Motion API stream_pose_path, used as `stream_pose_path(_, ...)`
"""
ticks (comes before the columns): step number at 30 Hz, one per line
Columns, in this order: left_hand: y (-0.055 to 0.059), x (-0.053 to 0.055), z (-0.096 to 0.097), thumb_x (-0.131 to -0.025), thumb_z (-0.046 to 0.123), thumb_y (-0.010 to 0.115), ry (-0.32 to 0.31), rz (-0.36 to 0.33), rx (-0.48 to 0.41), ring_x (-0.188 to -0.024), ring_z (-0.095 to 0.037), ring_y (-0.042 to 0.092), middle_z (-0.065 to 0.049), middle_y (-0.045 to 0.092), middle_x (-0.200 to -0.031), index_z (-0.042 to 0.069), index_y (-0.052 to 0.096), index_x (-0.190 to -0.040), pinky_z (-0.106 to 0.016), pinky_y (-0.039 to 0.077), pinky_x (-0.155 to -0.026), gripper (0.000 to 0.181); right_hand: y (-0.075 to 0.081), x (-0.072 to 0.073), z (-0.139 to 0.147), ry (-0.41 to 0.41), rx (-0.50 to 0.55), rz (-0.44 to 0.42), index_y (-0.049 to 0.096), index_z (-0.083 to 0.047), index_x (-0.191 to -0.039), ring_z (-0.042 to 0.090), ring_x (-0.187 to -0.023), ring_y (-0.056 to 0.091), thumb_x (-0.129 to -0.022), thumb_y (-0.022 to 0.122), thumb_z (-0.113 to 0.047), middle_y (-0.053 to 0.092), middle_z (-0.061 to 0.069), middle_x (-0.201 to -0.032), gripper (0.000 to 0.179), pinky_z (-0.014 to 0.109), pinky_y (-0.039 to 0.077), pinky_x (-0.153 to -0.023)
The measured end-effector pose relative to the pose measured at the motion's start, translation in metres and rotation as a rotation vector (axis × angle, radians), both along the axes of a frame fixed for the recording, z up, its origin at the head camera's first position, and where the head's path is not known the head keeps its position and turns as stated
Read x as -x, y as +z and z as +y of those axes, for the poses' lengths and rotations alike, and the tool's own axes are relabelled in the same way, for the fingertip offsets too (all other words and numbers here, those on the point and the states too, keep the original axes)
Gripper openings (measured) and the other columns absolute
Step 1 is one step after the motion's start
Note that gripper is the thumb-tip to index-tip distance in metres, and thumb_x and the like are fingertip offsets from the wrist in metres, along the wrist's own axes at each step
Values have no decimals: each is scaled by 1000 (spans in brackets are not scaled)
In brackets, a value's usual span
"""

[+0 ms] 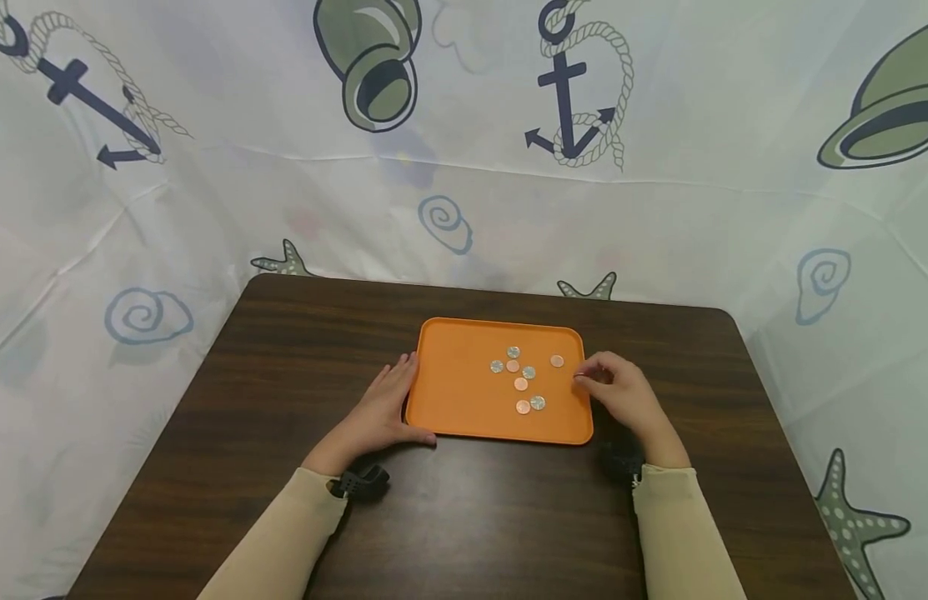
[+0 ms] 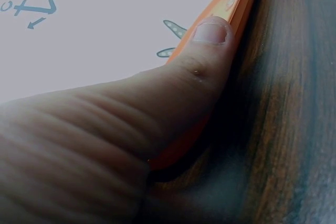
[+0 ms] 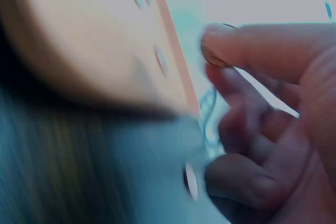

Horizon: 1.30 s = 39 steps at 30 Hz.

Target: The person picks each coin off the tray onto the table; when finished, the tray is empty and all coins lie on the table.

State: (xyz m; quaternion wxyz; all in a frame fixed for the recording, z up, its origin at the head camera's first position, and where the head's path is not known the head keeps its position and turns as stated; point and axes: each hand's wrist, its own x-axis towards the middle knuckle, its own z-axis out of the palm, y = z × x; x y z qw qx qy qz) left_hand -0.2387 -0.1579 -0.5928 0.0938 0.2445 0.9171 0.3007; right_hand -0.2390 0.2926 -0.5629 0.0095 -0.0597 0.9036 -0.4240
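Observation:
An orange tray (image 1: 456,383) lies on the dark wooden table, with copper coins (image 1: 520,384) and silver coins (image 1: 529,372) scattered over its middle and right part. My left hand (image 1: 384,406) rests against the tray's left end, fingers stretched along that side and thumb (image 2: 210,40) at the near edge. Over the tray's right edge, my right hand (image 1: 621,392) pinches a thin coin (image 3: 212,59) between thumb and forefinger, its other fingers curled. A single copper coin (image 1: 557,361) lies nearest to that hand inside the tray.
Beyond the tray's edge, a pale coin-like disc (image 3: 192,182) shows near the right hand's curled fingers. The brown table (image 1: 509,517) reaches forward to a white curtain (image 1: 696,233) with anchor and shell prints. Each wrist wears a black strap (image 1: 362,482).

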Motion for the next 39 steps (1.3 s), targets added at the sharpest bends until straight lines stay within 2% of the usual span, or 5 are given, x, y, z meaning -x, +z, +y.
stream_pose_path(5, 3, 2, 1, -75, 68, 93, 4, 5, -5, -173, -31, 6, -14, 8, -185, 6, 5, -176, -58, 4, -140, 147, -8, 2, 37, -200, 21, 144, 79, -13, -117, 16, -88, 60, -105, 76, -30, 74, 9, -108, 21, 21, 48, -72)
stream_pose_path(16, 1, 3, 1, -75, 68, 93, 9, 4, -8, -173, -30, 5, -13, 7, -185, 7, 5, -176, -58, 4, -140, 148, -14, -3, 77, -464, 192, -50, 77, -6, -123, 11, -98, 57, -103, 77, -44, 69, -15, -99, 42, 23, 46, -79)
stream_pose_path(24, -2, 2, 3, -76, 70, 91, -4, 10, -4, -173, -30, 5, -14, 7, -185, 5, 5, -176, -58, 5, -140, 147, -19, -1, 75, -404, -29, -93, 78, -6, -119, 21, -94, 56, -103, 76, -45, 74, 10, -107, 42, 31, 44, -78)
stream_pose_path(30, -1, 1, 2, -76, 68, 92, -3, 8, 2, -173, -30, 5, -14, 7, -185, 5, 6, -176, -57, 5, -140, 146, -19, 1, 66, -402, -157, -61, 77, -5, -118, 27, -87, 58, -104, 75, -40, 70, 13, -100, 37, 36, 43, -75)
stream_pose_path(39, -1, -1, -1, -77, 67, 93, -2, 10, 9, -173, -31, 6, -15, 7, -185, 4, 7, -176, -57, 5, -140, 145, -23, 1, 62, -397, -142, -63, 76, -7, -118, 26, -87, 57, -104, 76, -34, 71, 13, -101, 31, 34, 43, -73)
